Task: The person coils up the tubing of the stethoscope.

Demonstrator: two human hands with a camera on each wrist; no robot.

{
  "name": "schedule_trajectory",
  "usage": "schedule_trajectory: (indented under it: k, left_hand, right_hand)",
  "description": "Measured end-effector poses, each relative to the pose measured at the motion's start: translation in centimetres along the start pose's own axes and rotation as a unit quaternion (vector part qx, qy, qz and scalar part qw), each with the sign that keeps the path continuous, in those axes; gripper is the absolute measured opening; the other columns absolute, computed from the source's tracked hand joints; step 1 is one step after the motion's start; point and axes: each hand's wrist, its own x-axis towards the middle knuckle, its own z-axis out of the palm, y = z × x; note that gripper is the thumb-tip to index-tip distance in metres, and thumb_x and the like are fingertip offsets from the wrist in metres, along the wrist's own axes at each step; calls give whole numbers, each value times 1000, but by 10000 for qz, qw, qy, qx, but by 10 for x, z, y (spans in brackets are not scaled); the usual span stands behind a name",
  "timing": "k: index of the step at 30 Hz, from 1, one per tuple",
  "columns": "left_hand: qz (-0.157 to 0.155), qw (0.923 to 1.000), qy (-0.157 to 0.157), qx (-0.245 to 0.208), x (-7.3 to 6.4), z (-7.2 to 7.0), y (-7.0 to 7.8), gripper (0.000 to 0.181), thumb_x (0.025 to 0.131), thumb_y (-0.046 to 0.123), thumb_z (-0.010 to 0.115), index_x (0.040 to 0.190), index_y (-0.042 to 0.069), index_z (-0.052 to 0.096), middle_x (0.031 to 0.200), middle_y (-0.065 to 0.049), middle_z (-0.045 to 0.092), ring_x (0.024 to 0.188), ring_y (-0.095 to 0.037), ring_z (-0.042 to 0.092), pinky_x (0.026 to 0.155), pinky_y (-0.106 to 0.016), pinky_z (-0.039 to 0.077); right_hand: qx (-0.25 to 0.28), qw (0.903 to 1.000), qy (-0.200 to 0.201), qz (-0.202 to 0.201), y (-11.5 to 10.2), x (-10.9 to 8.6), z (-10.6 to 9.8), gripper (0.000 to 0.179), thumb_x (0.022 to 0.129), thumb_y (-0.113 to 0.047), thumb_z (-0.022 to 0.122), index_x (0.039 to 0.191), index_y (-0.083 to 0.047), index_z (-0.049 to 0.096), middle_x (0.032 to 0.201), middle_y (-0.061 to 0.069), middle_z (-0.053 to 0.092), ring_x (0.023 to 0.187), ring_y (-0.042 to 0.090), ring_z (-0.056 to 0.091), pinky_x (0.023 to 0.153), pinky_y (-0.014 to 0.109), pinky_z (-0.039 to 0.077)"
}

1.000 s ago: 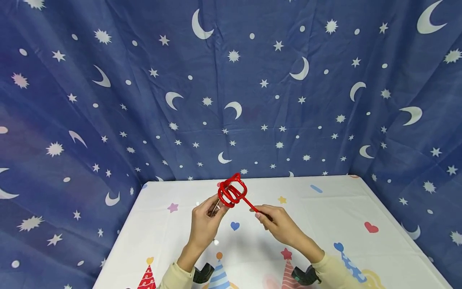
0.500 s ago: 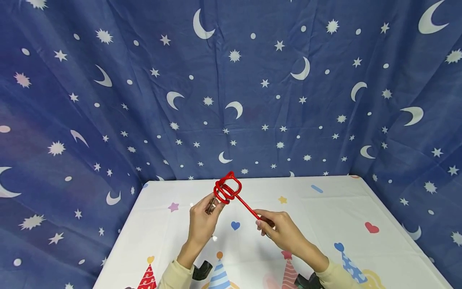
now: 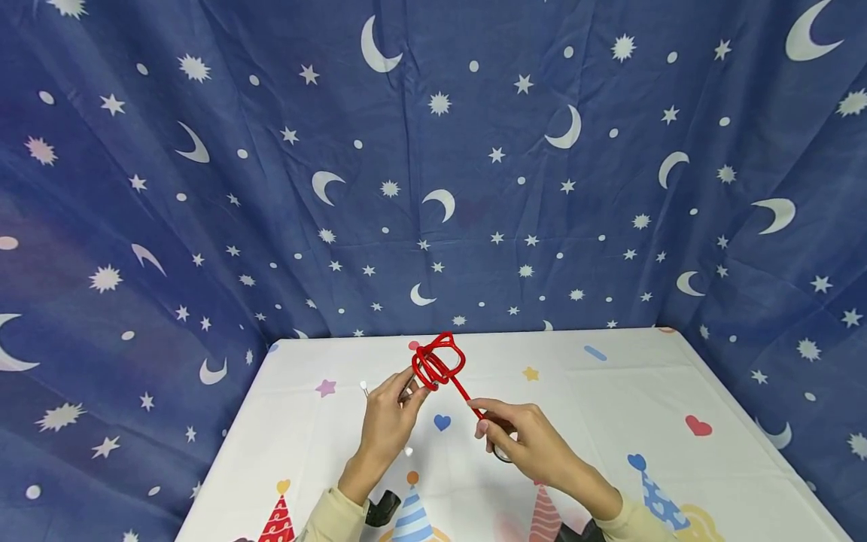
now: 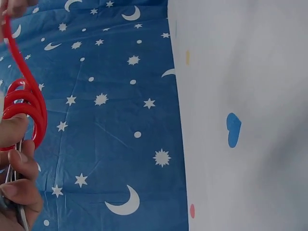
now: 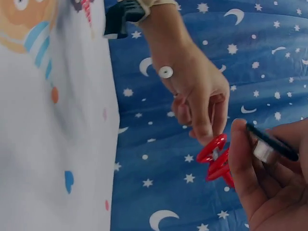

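Observation:
A glossy red cord [image 3: 440, 365], wound into several loops, is held up above the table between both hands. My left hand [image 3: 387, 421] grips shiny metal rods [image 4: 20, 211] by the coil, its thumb against the lowest loops in the left wrist view. From the coil a straight length of the cord runs down to my right hand [image 3: 531, 440], which pinches it between thumb and fingers. In the right wrist view, a thin dark ring [image 5: 272, 140] with a silvery piece shows at the right hand's fingers. How it joins the cord is hidden.
The table has a white cloth [image 3: 609, 406] printed with party hats, hearts and stars. Behind it and at both sides hangs a blue curtain [image 3: 474, 188] with moons and stars. A dark wrist device [image 3: 382, 508] sits by the left sleeve [image 3: 335, 518].
My right hand has moved down and slightly right along the cord's straight length. The coil in my left hand shifted up and left, then came back right and down.

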Motion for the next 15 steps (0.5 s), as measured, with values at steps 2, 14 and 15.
schedule_trajectory:
  k: [2, 14, 15]
  left_hand:
    - [31, 9998, -138, 113, -2, 1, 1, 34, 82, 6, 78, 113, -2, 69, 76, 2, 63, 62, -1, 55, 55, -13, 48]
    - [74, 9988, -457, 173, -6, 5, 6, 34, 82, 7, 79, 114, 0, 69, 77, 3, 63, 63, -1, 55, 56, -13, 49]
    - [71, 9987, -475, 162, -7, 6, 6, 34, 82, 7, 79, 114, 0, 69, 77, 3, 62, 64, -1, 56, 56, -13, 49]
  right_hand:
    - [254, 9996, -89, -3, -2, 1, 0, 25, 100, -15, 56, 124, -8, 64, 83, -3, 69, 63, 1, 63, 60, 23, 54]
    - [1506, 9885, -137, -20, -11, 7, -5, 28, 102, -3, 47, 127, -1, 61, 96, 14, 70, 75, 12, 66, 68, 31, 58]
    - [1377, 9904, -50, -108, -10, 7, -5, 28, 101, -3, 49, 126, -2, 62, 94, 12, 71, 74, 11, 66, 68, 30, 58]
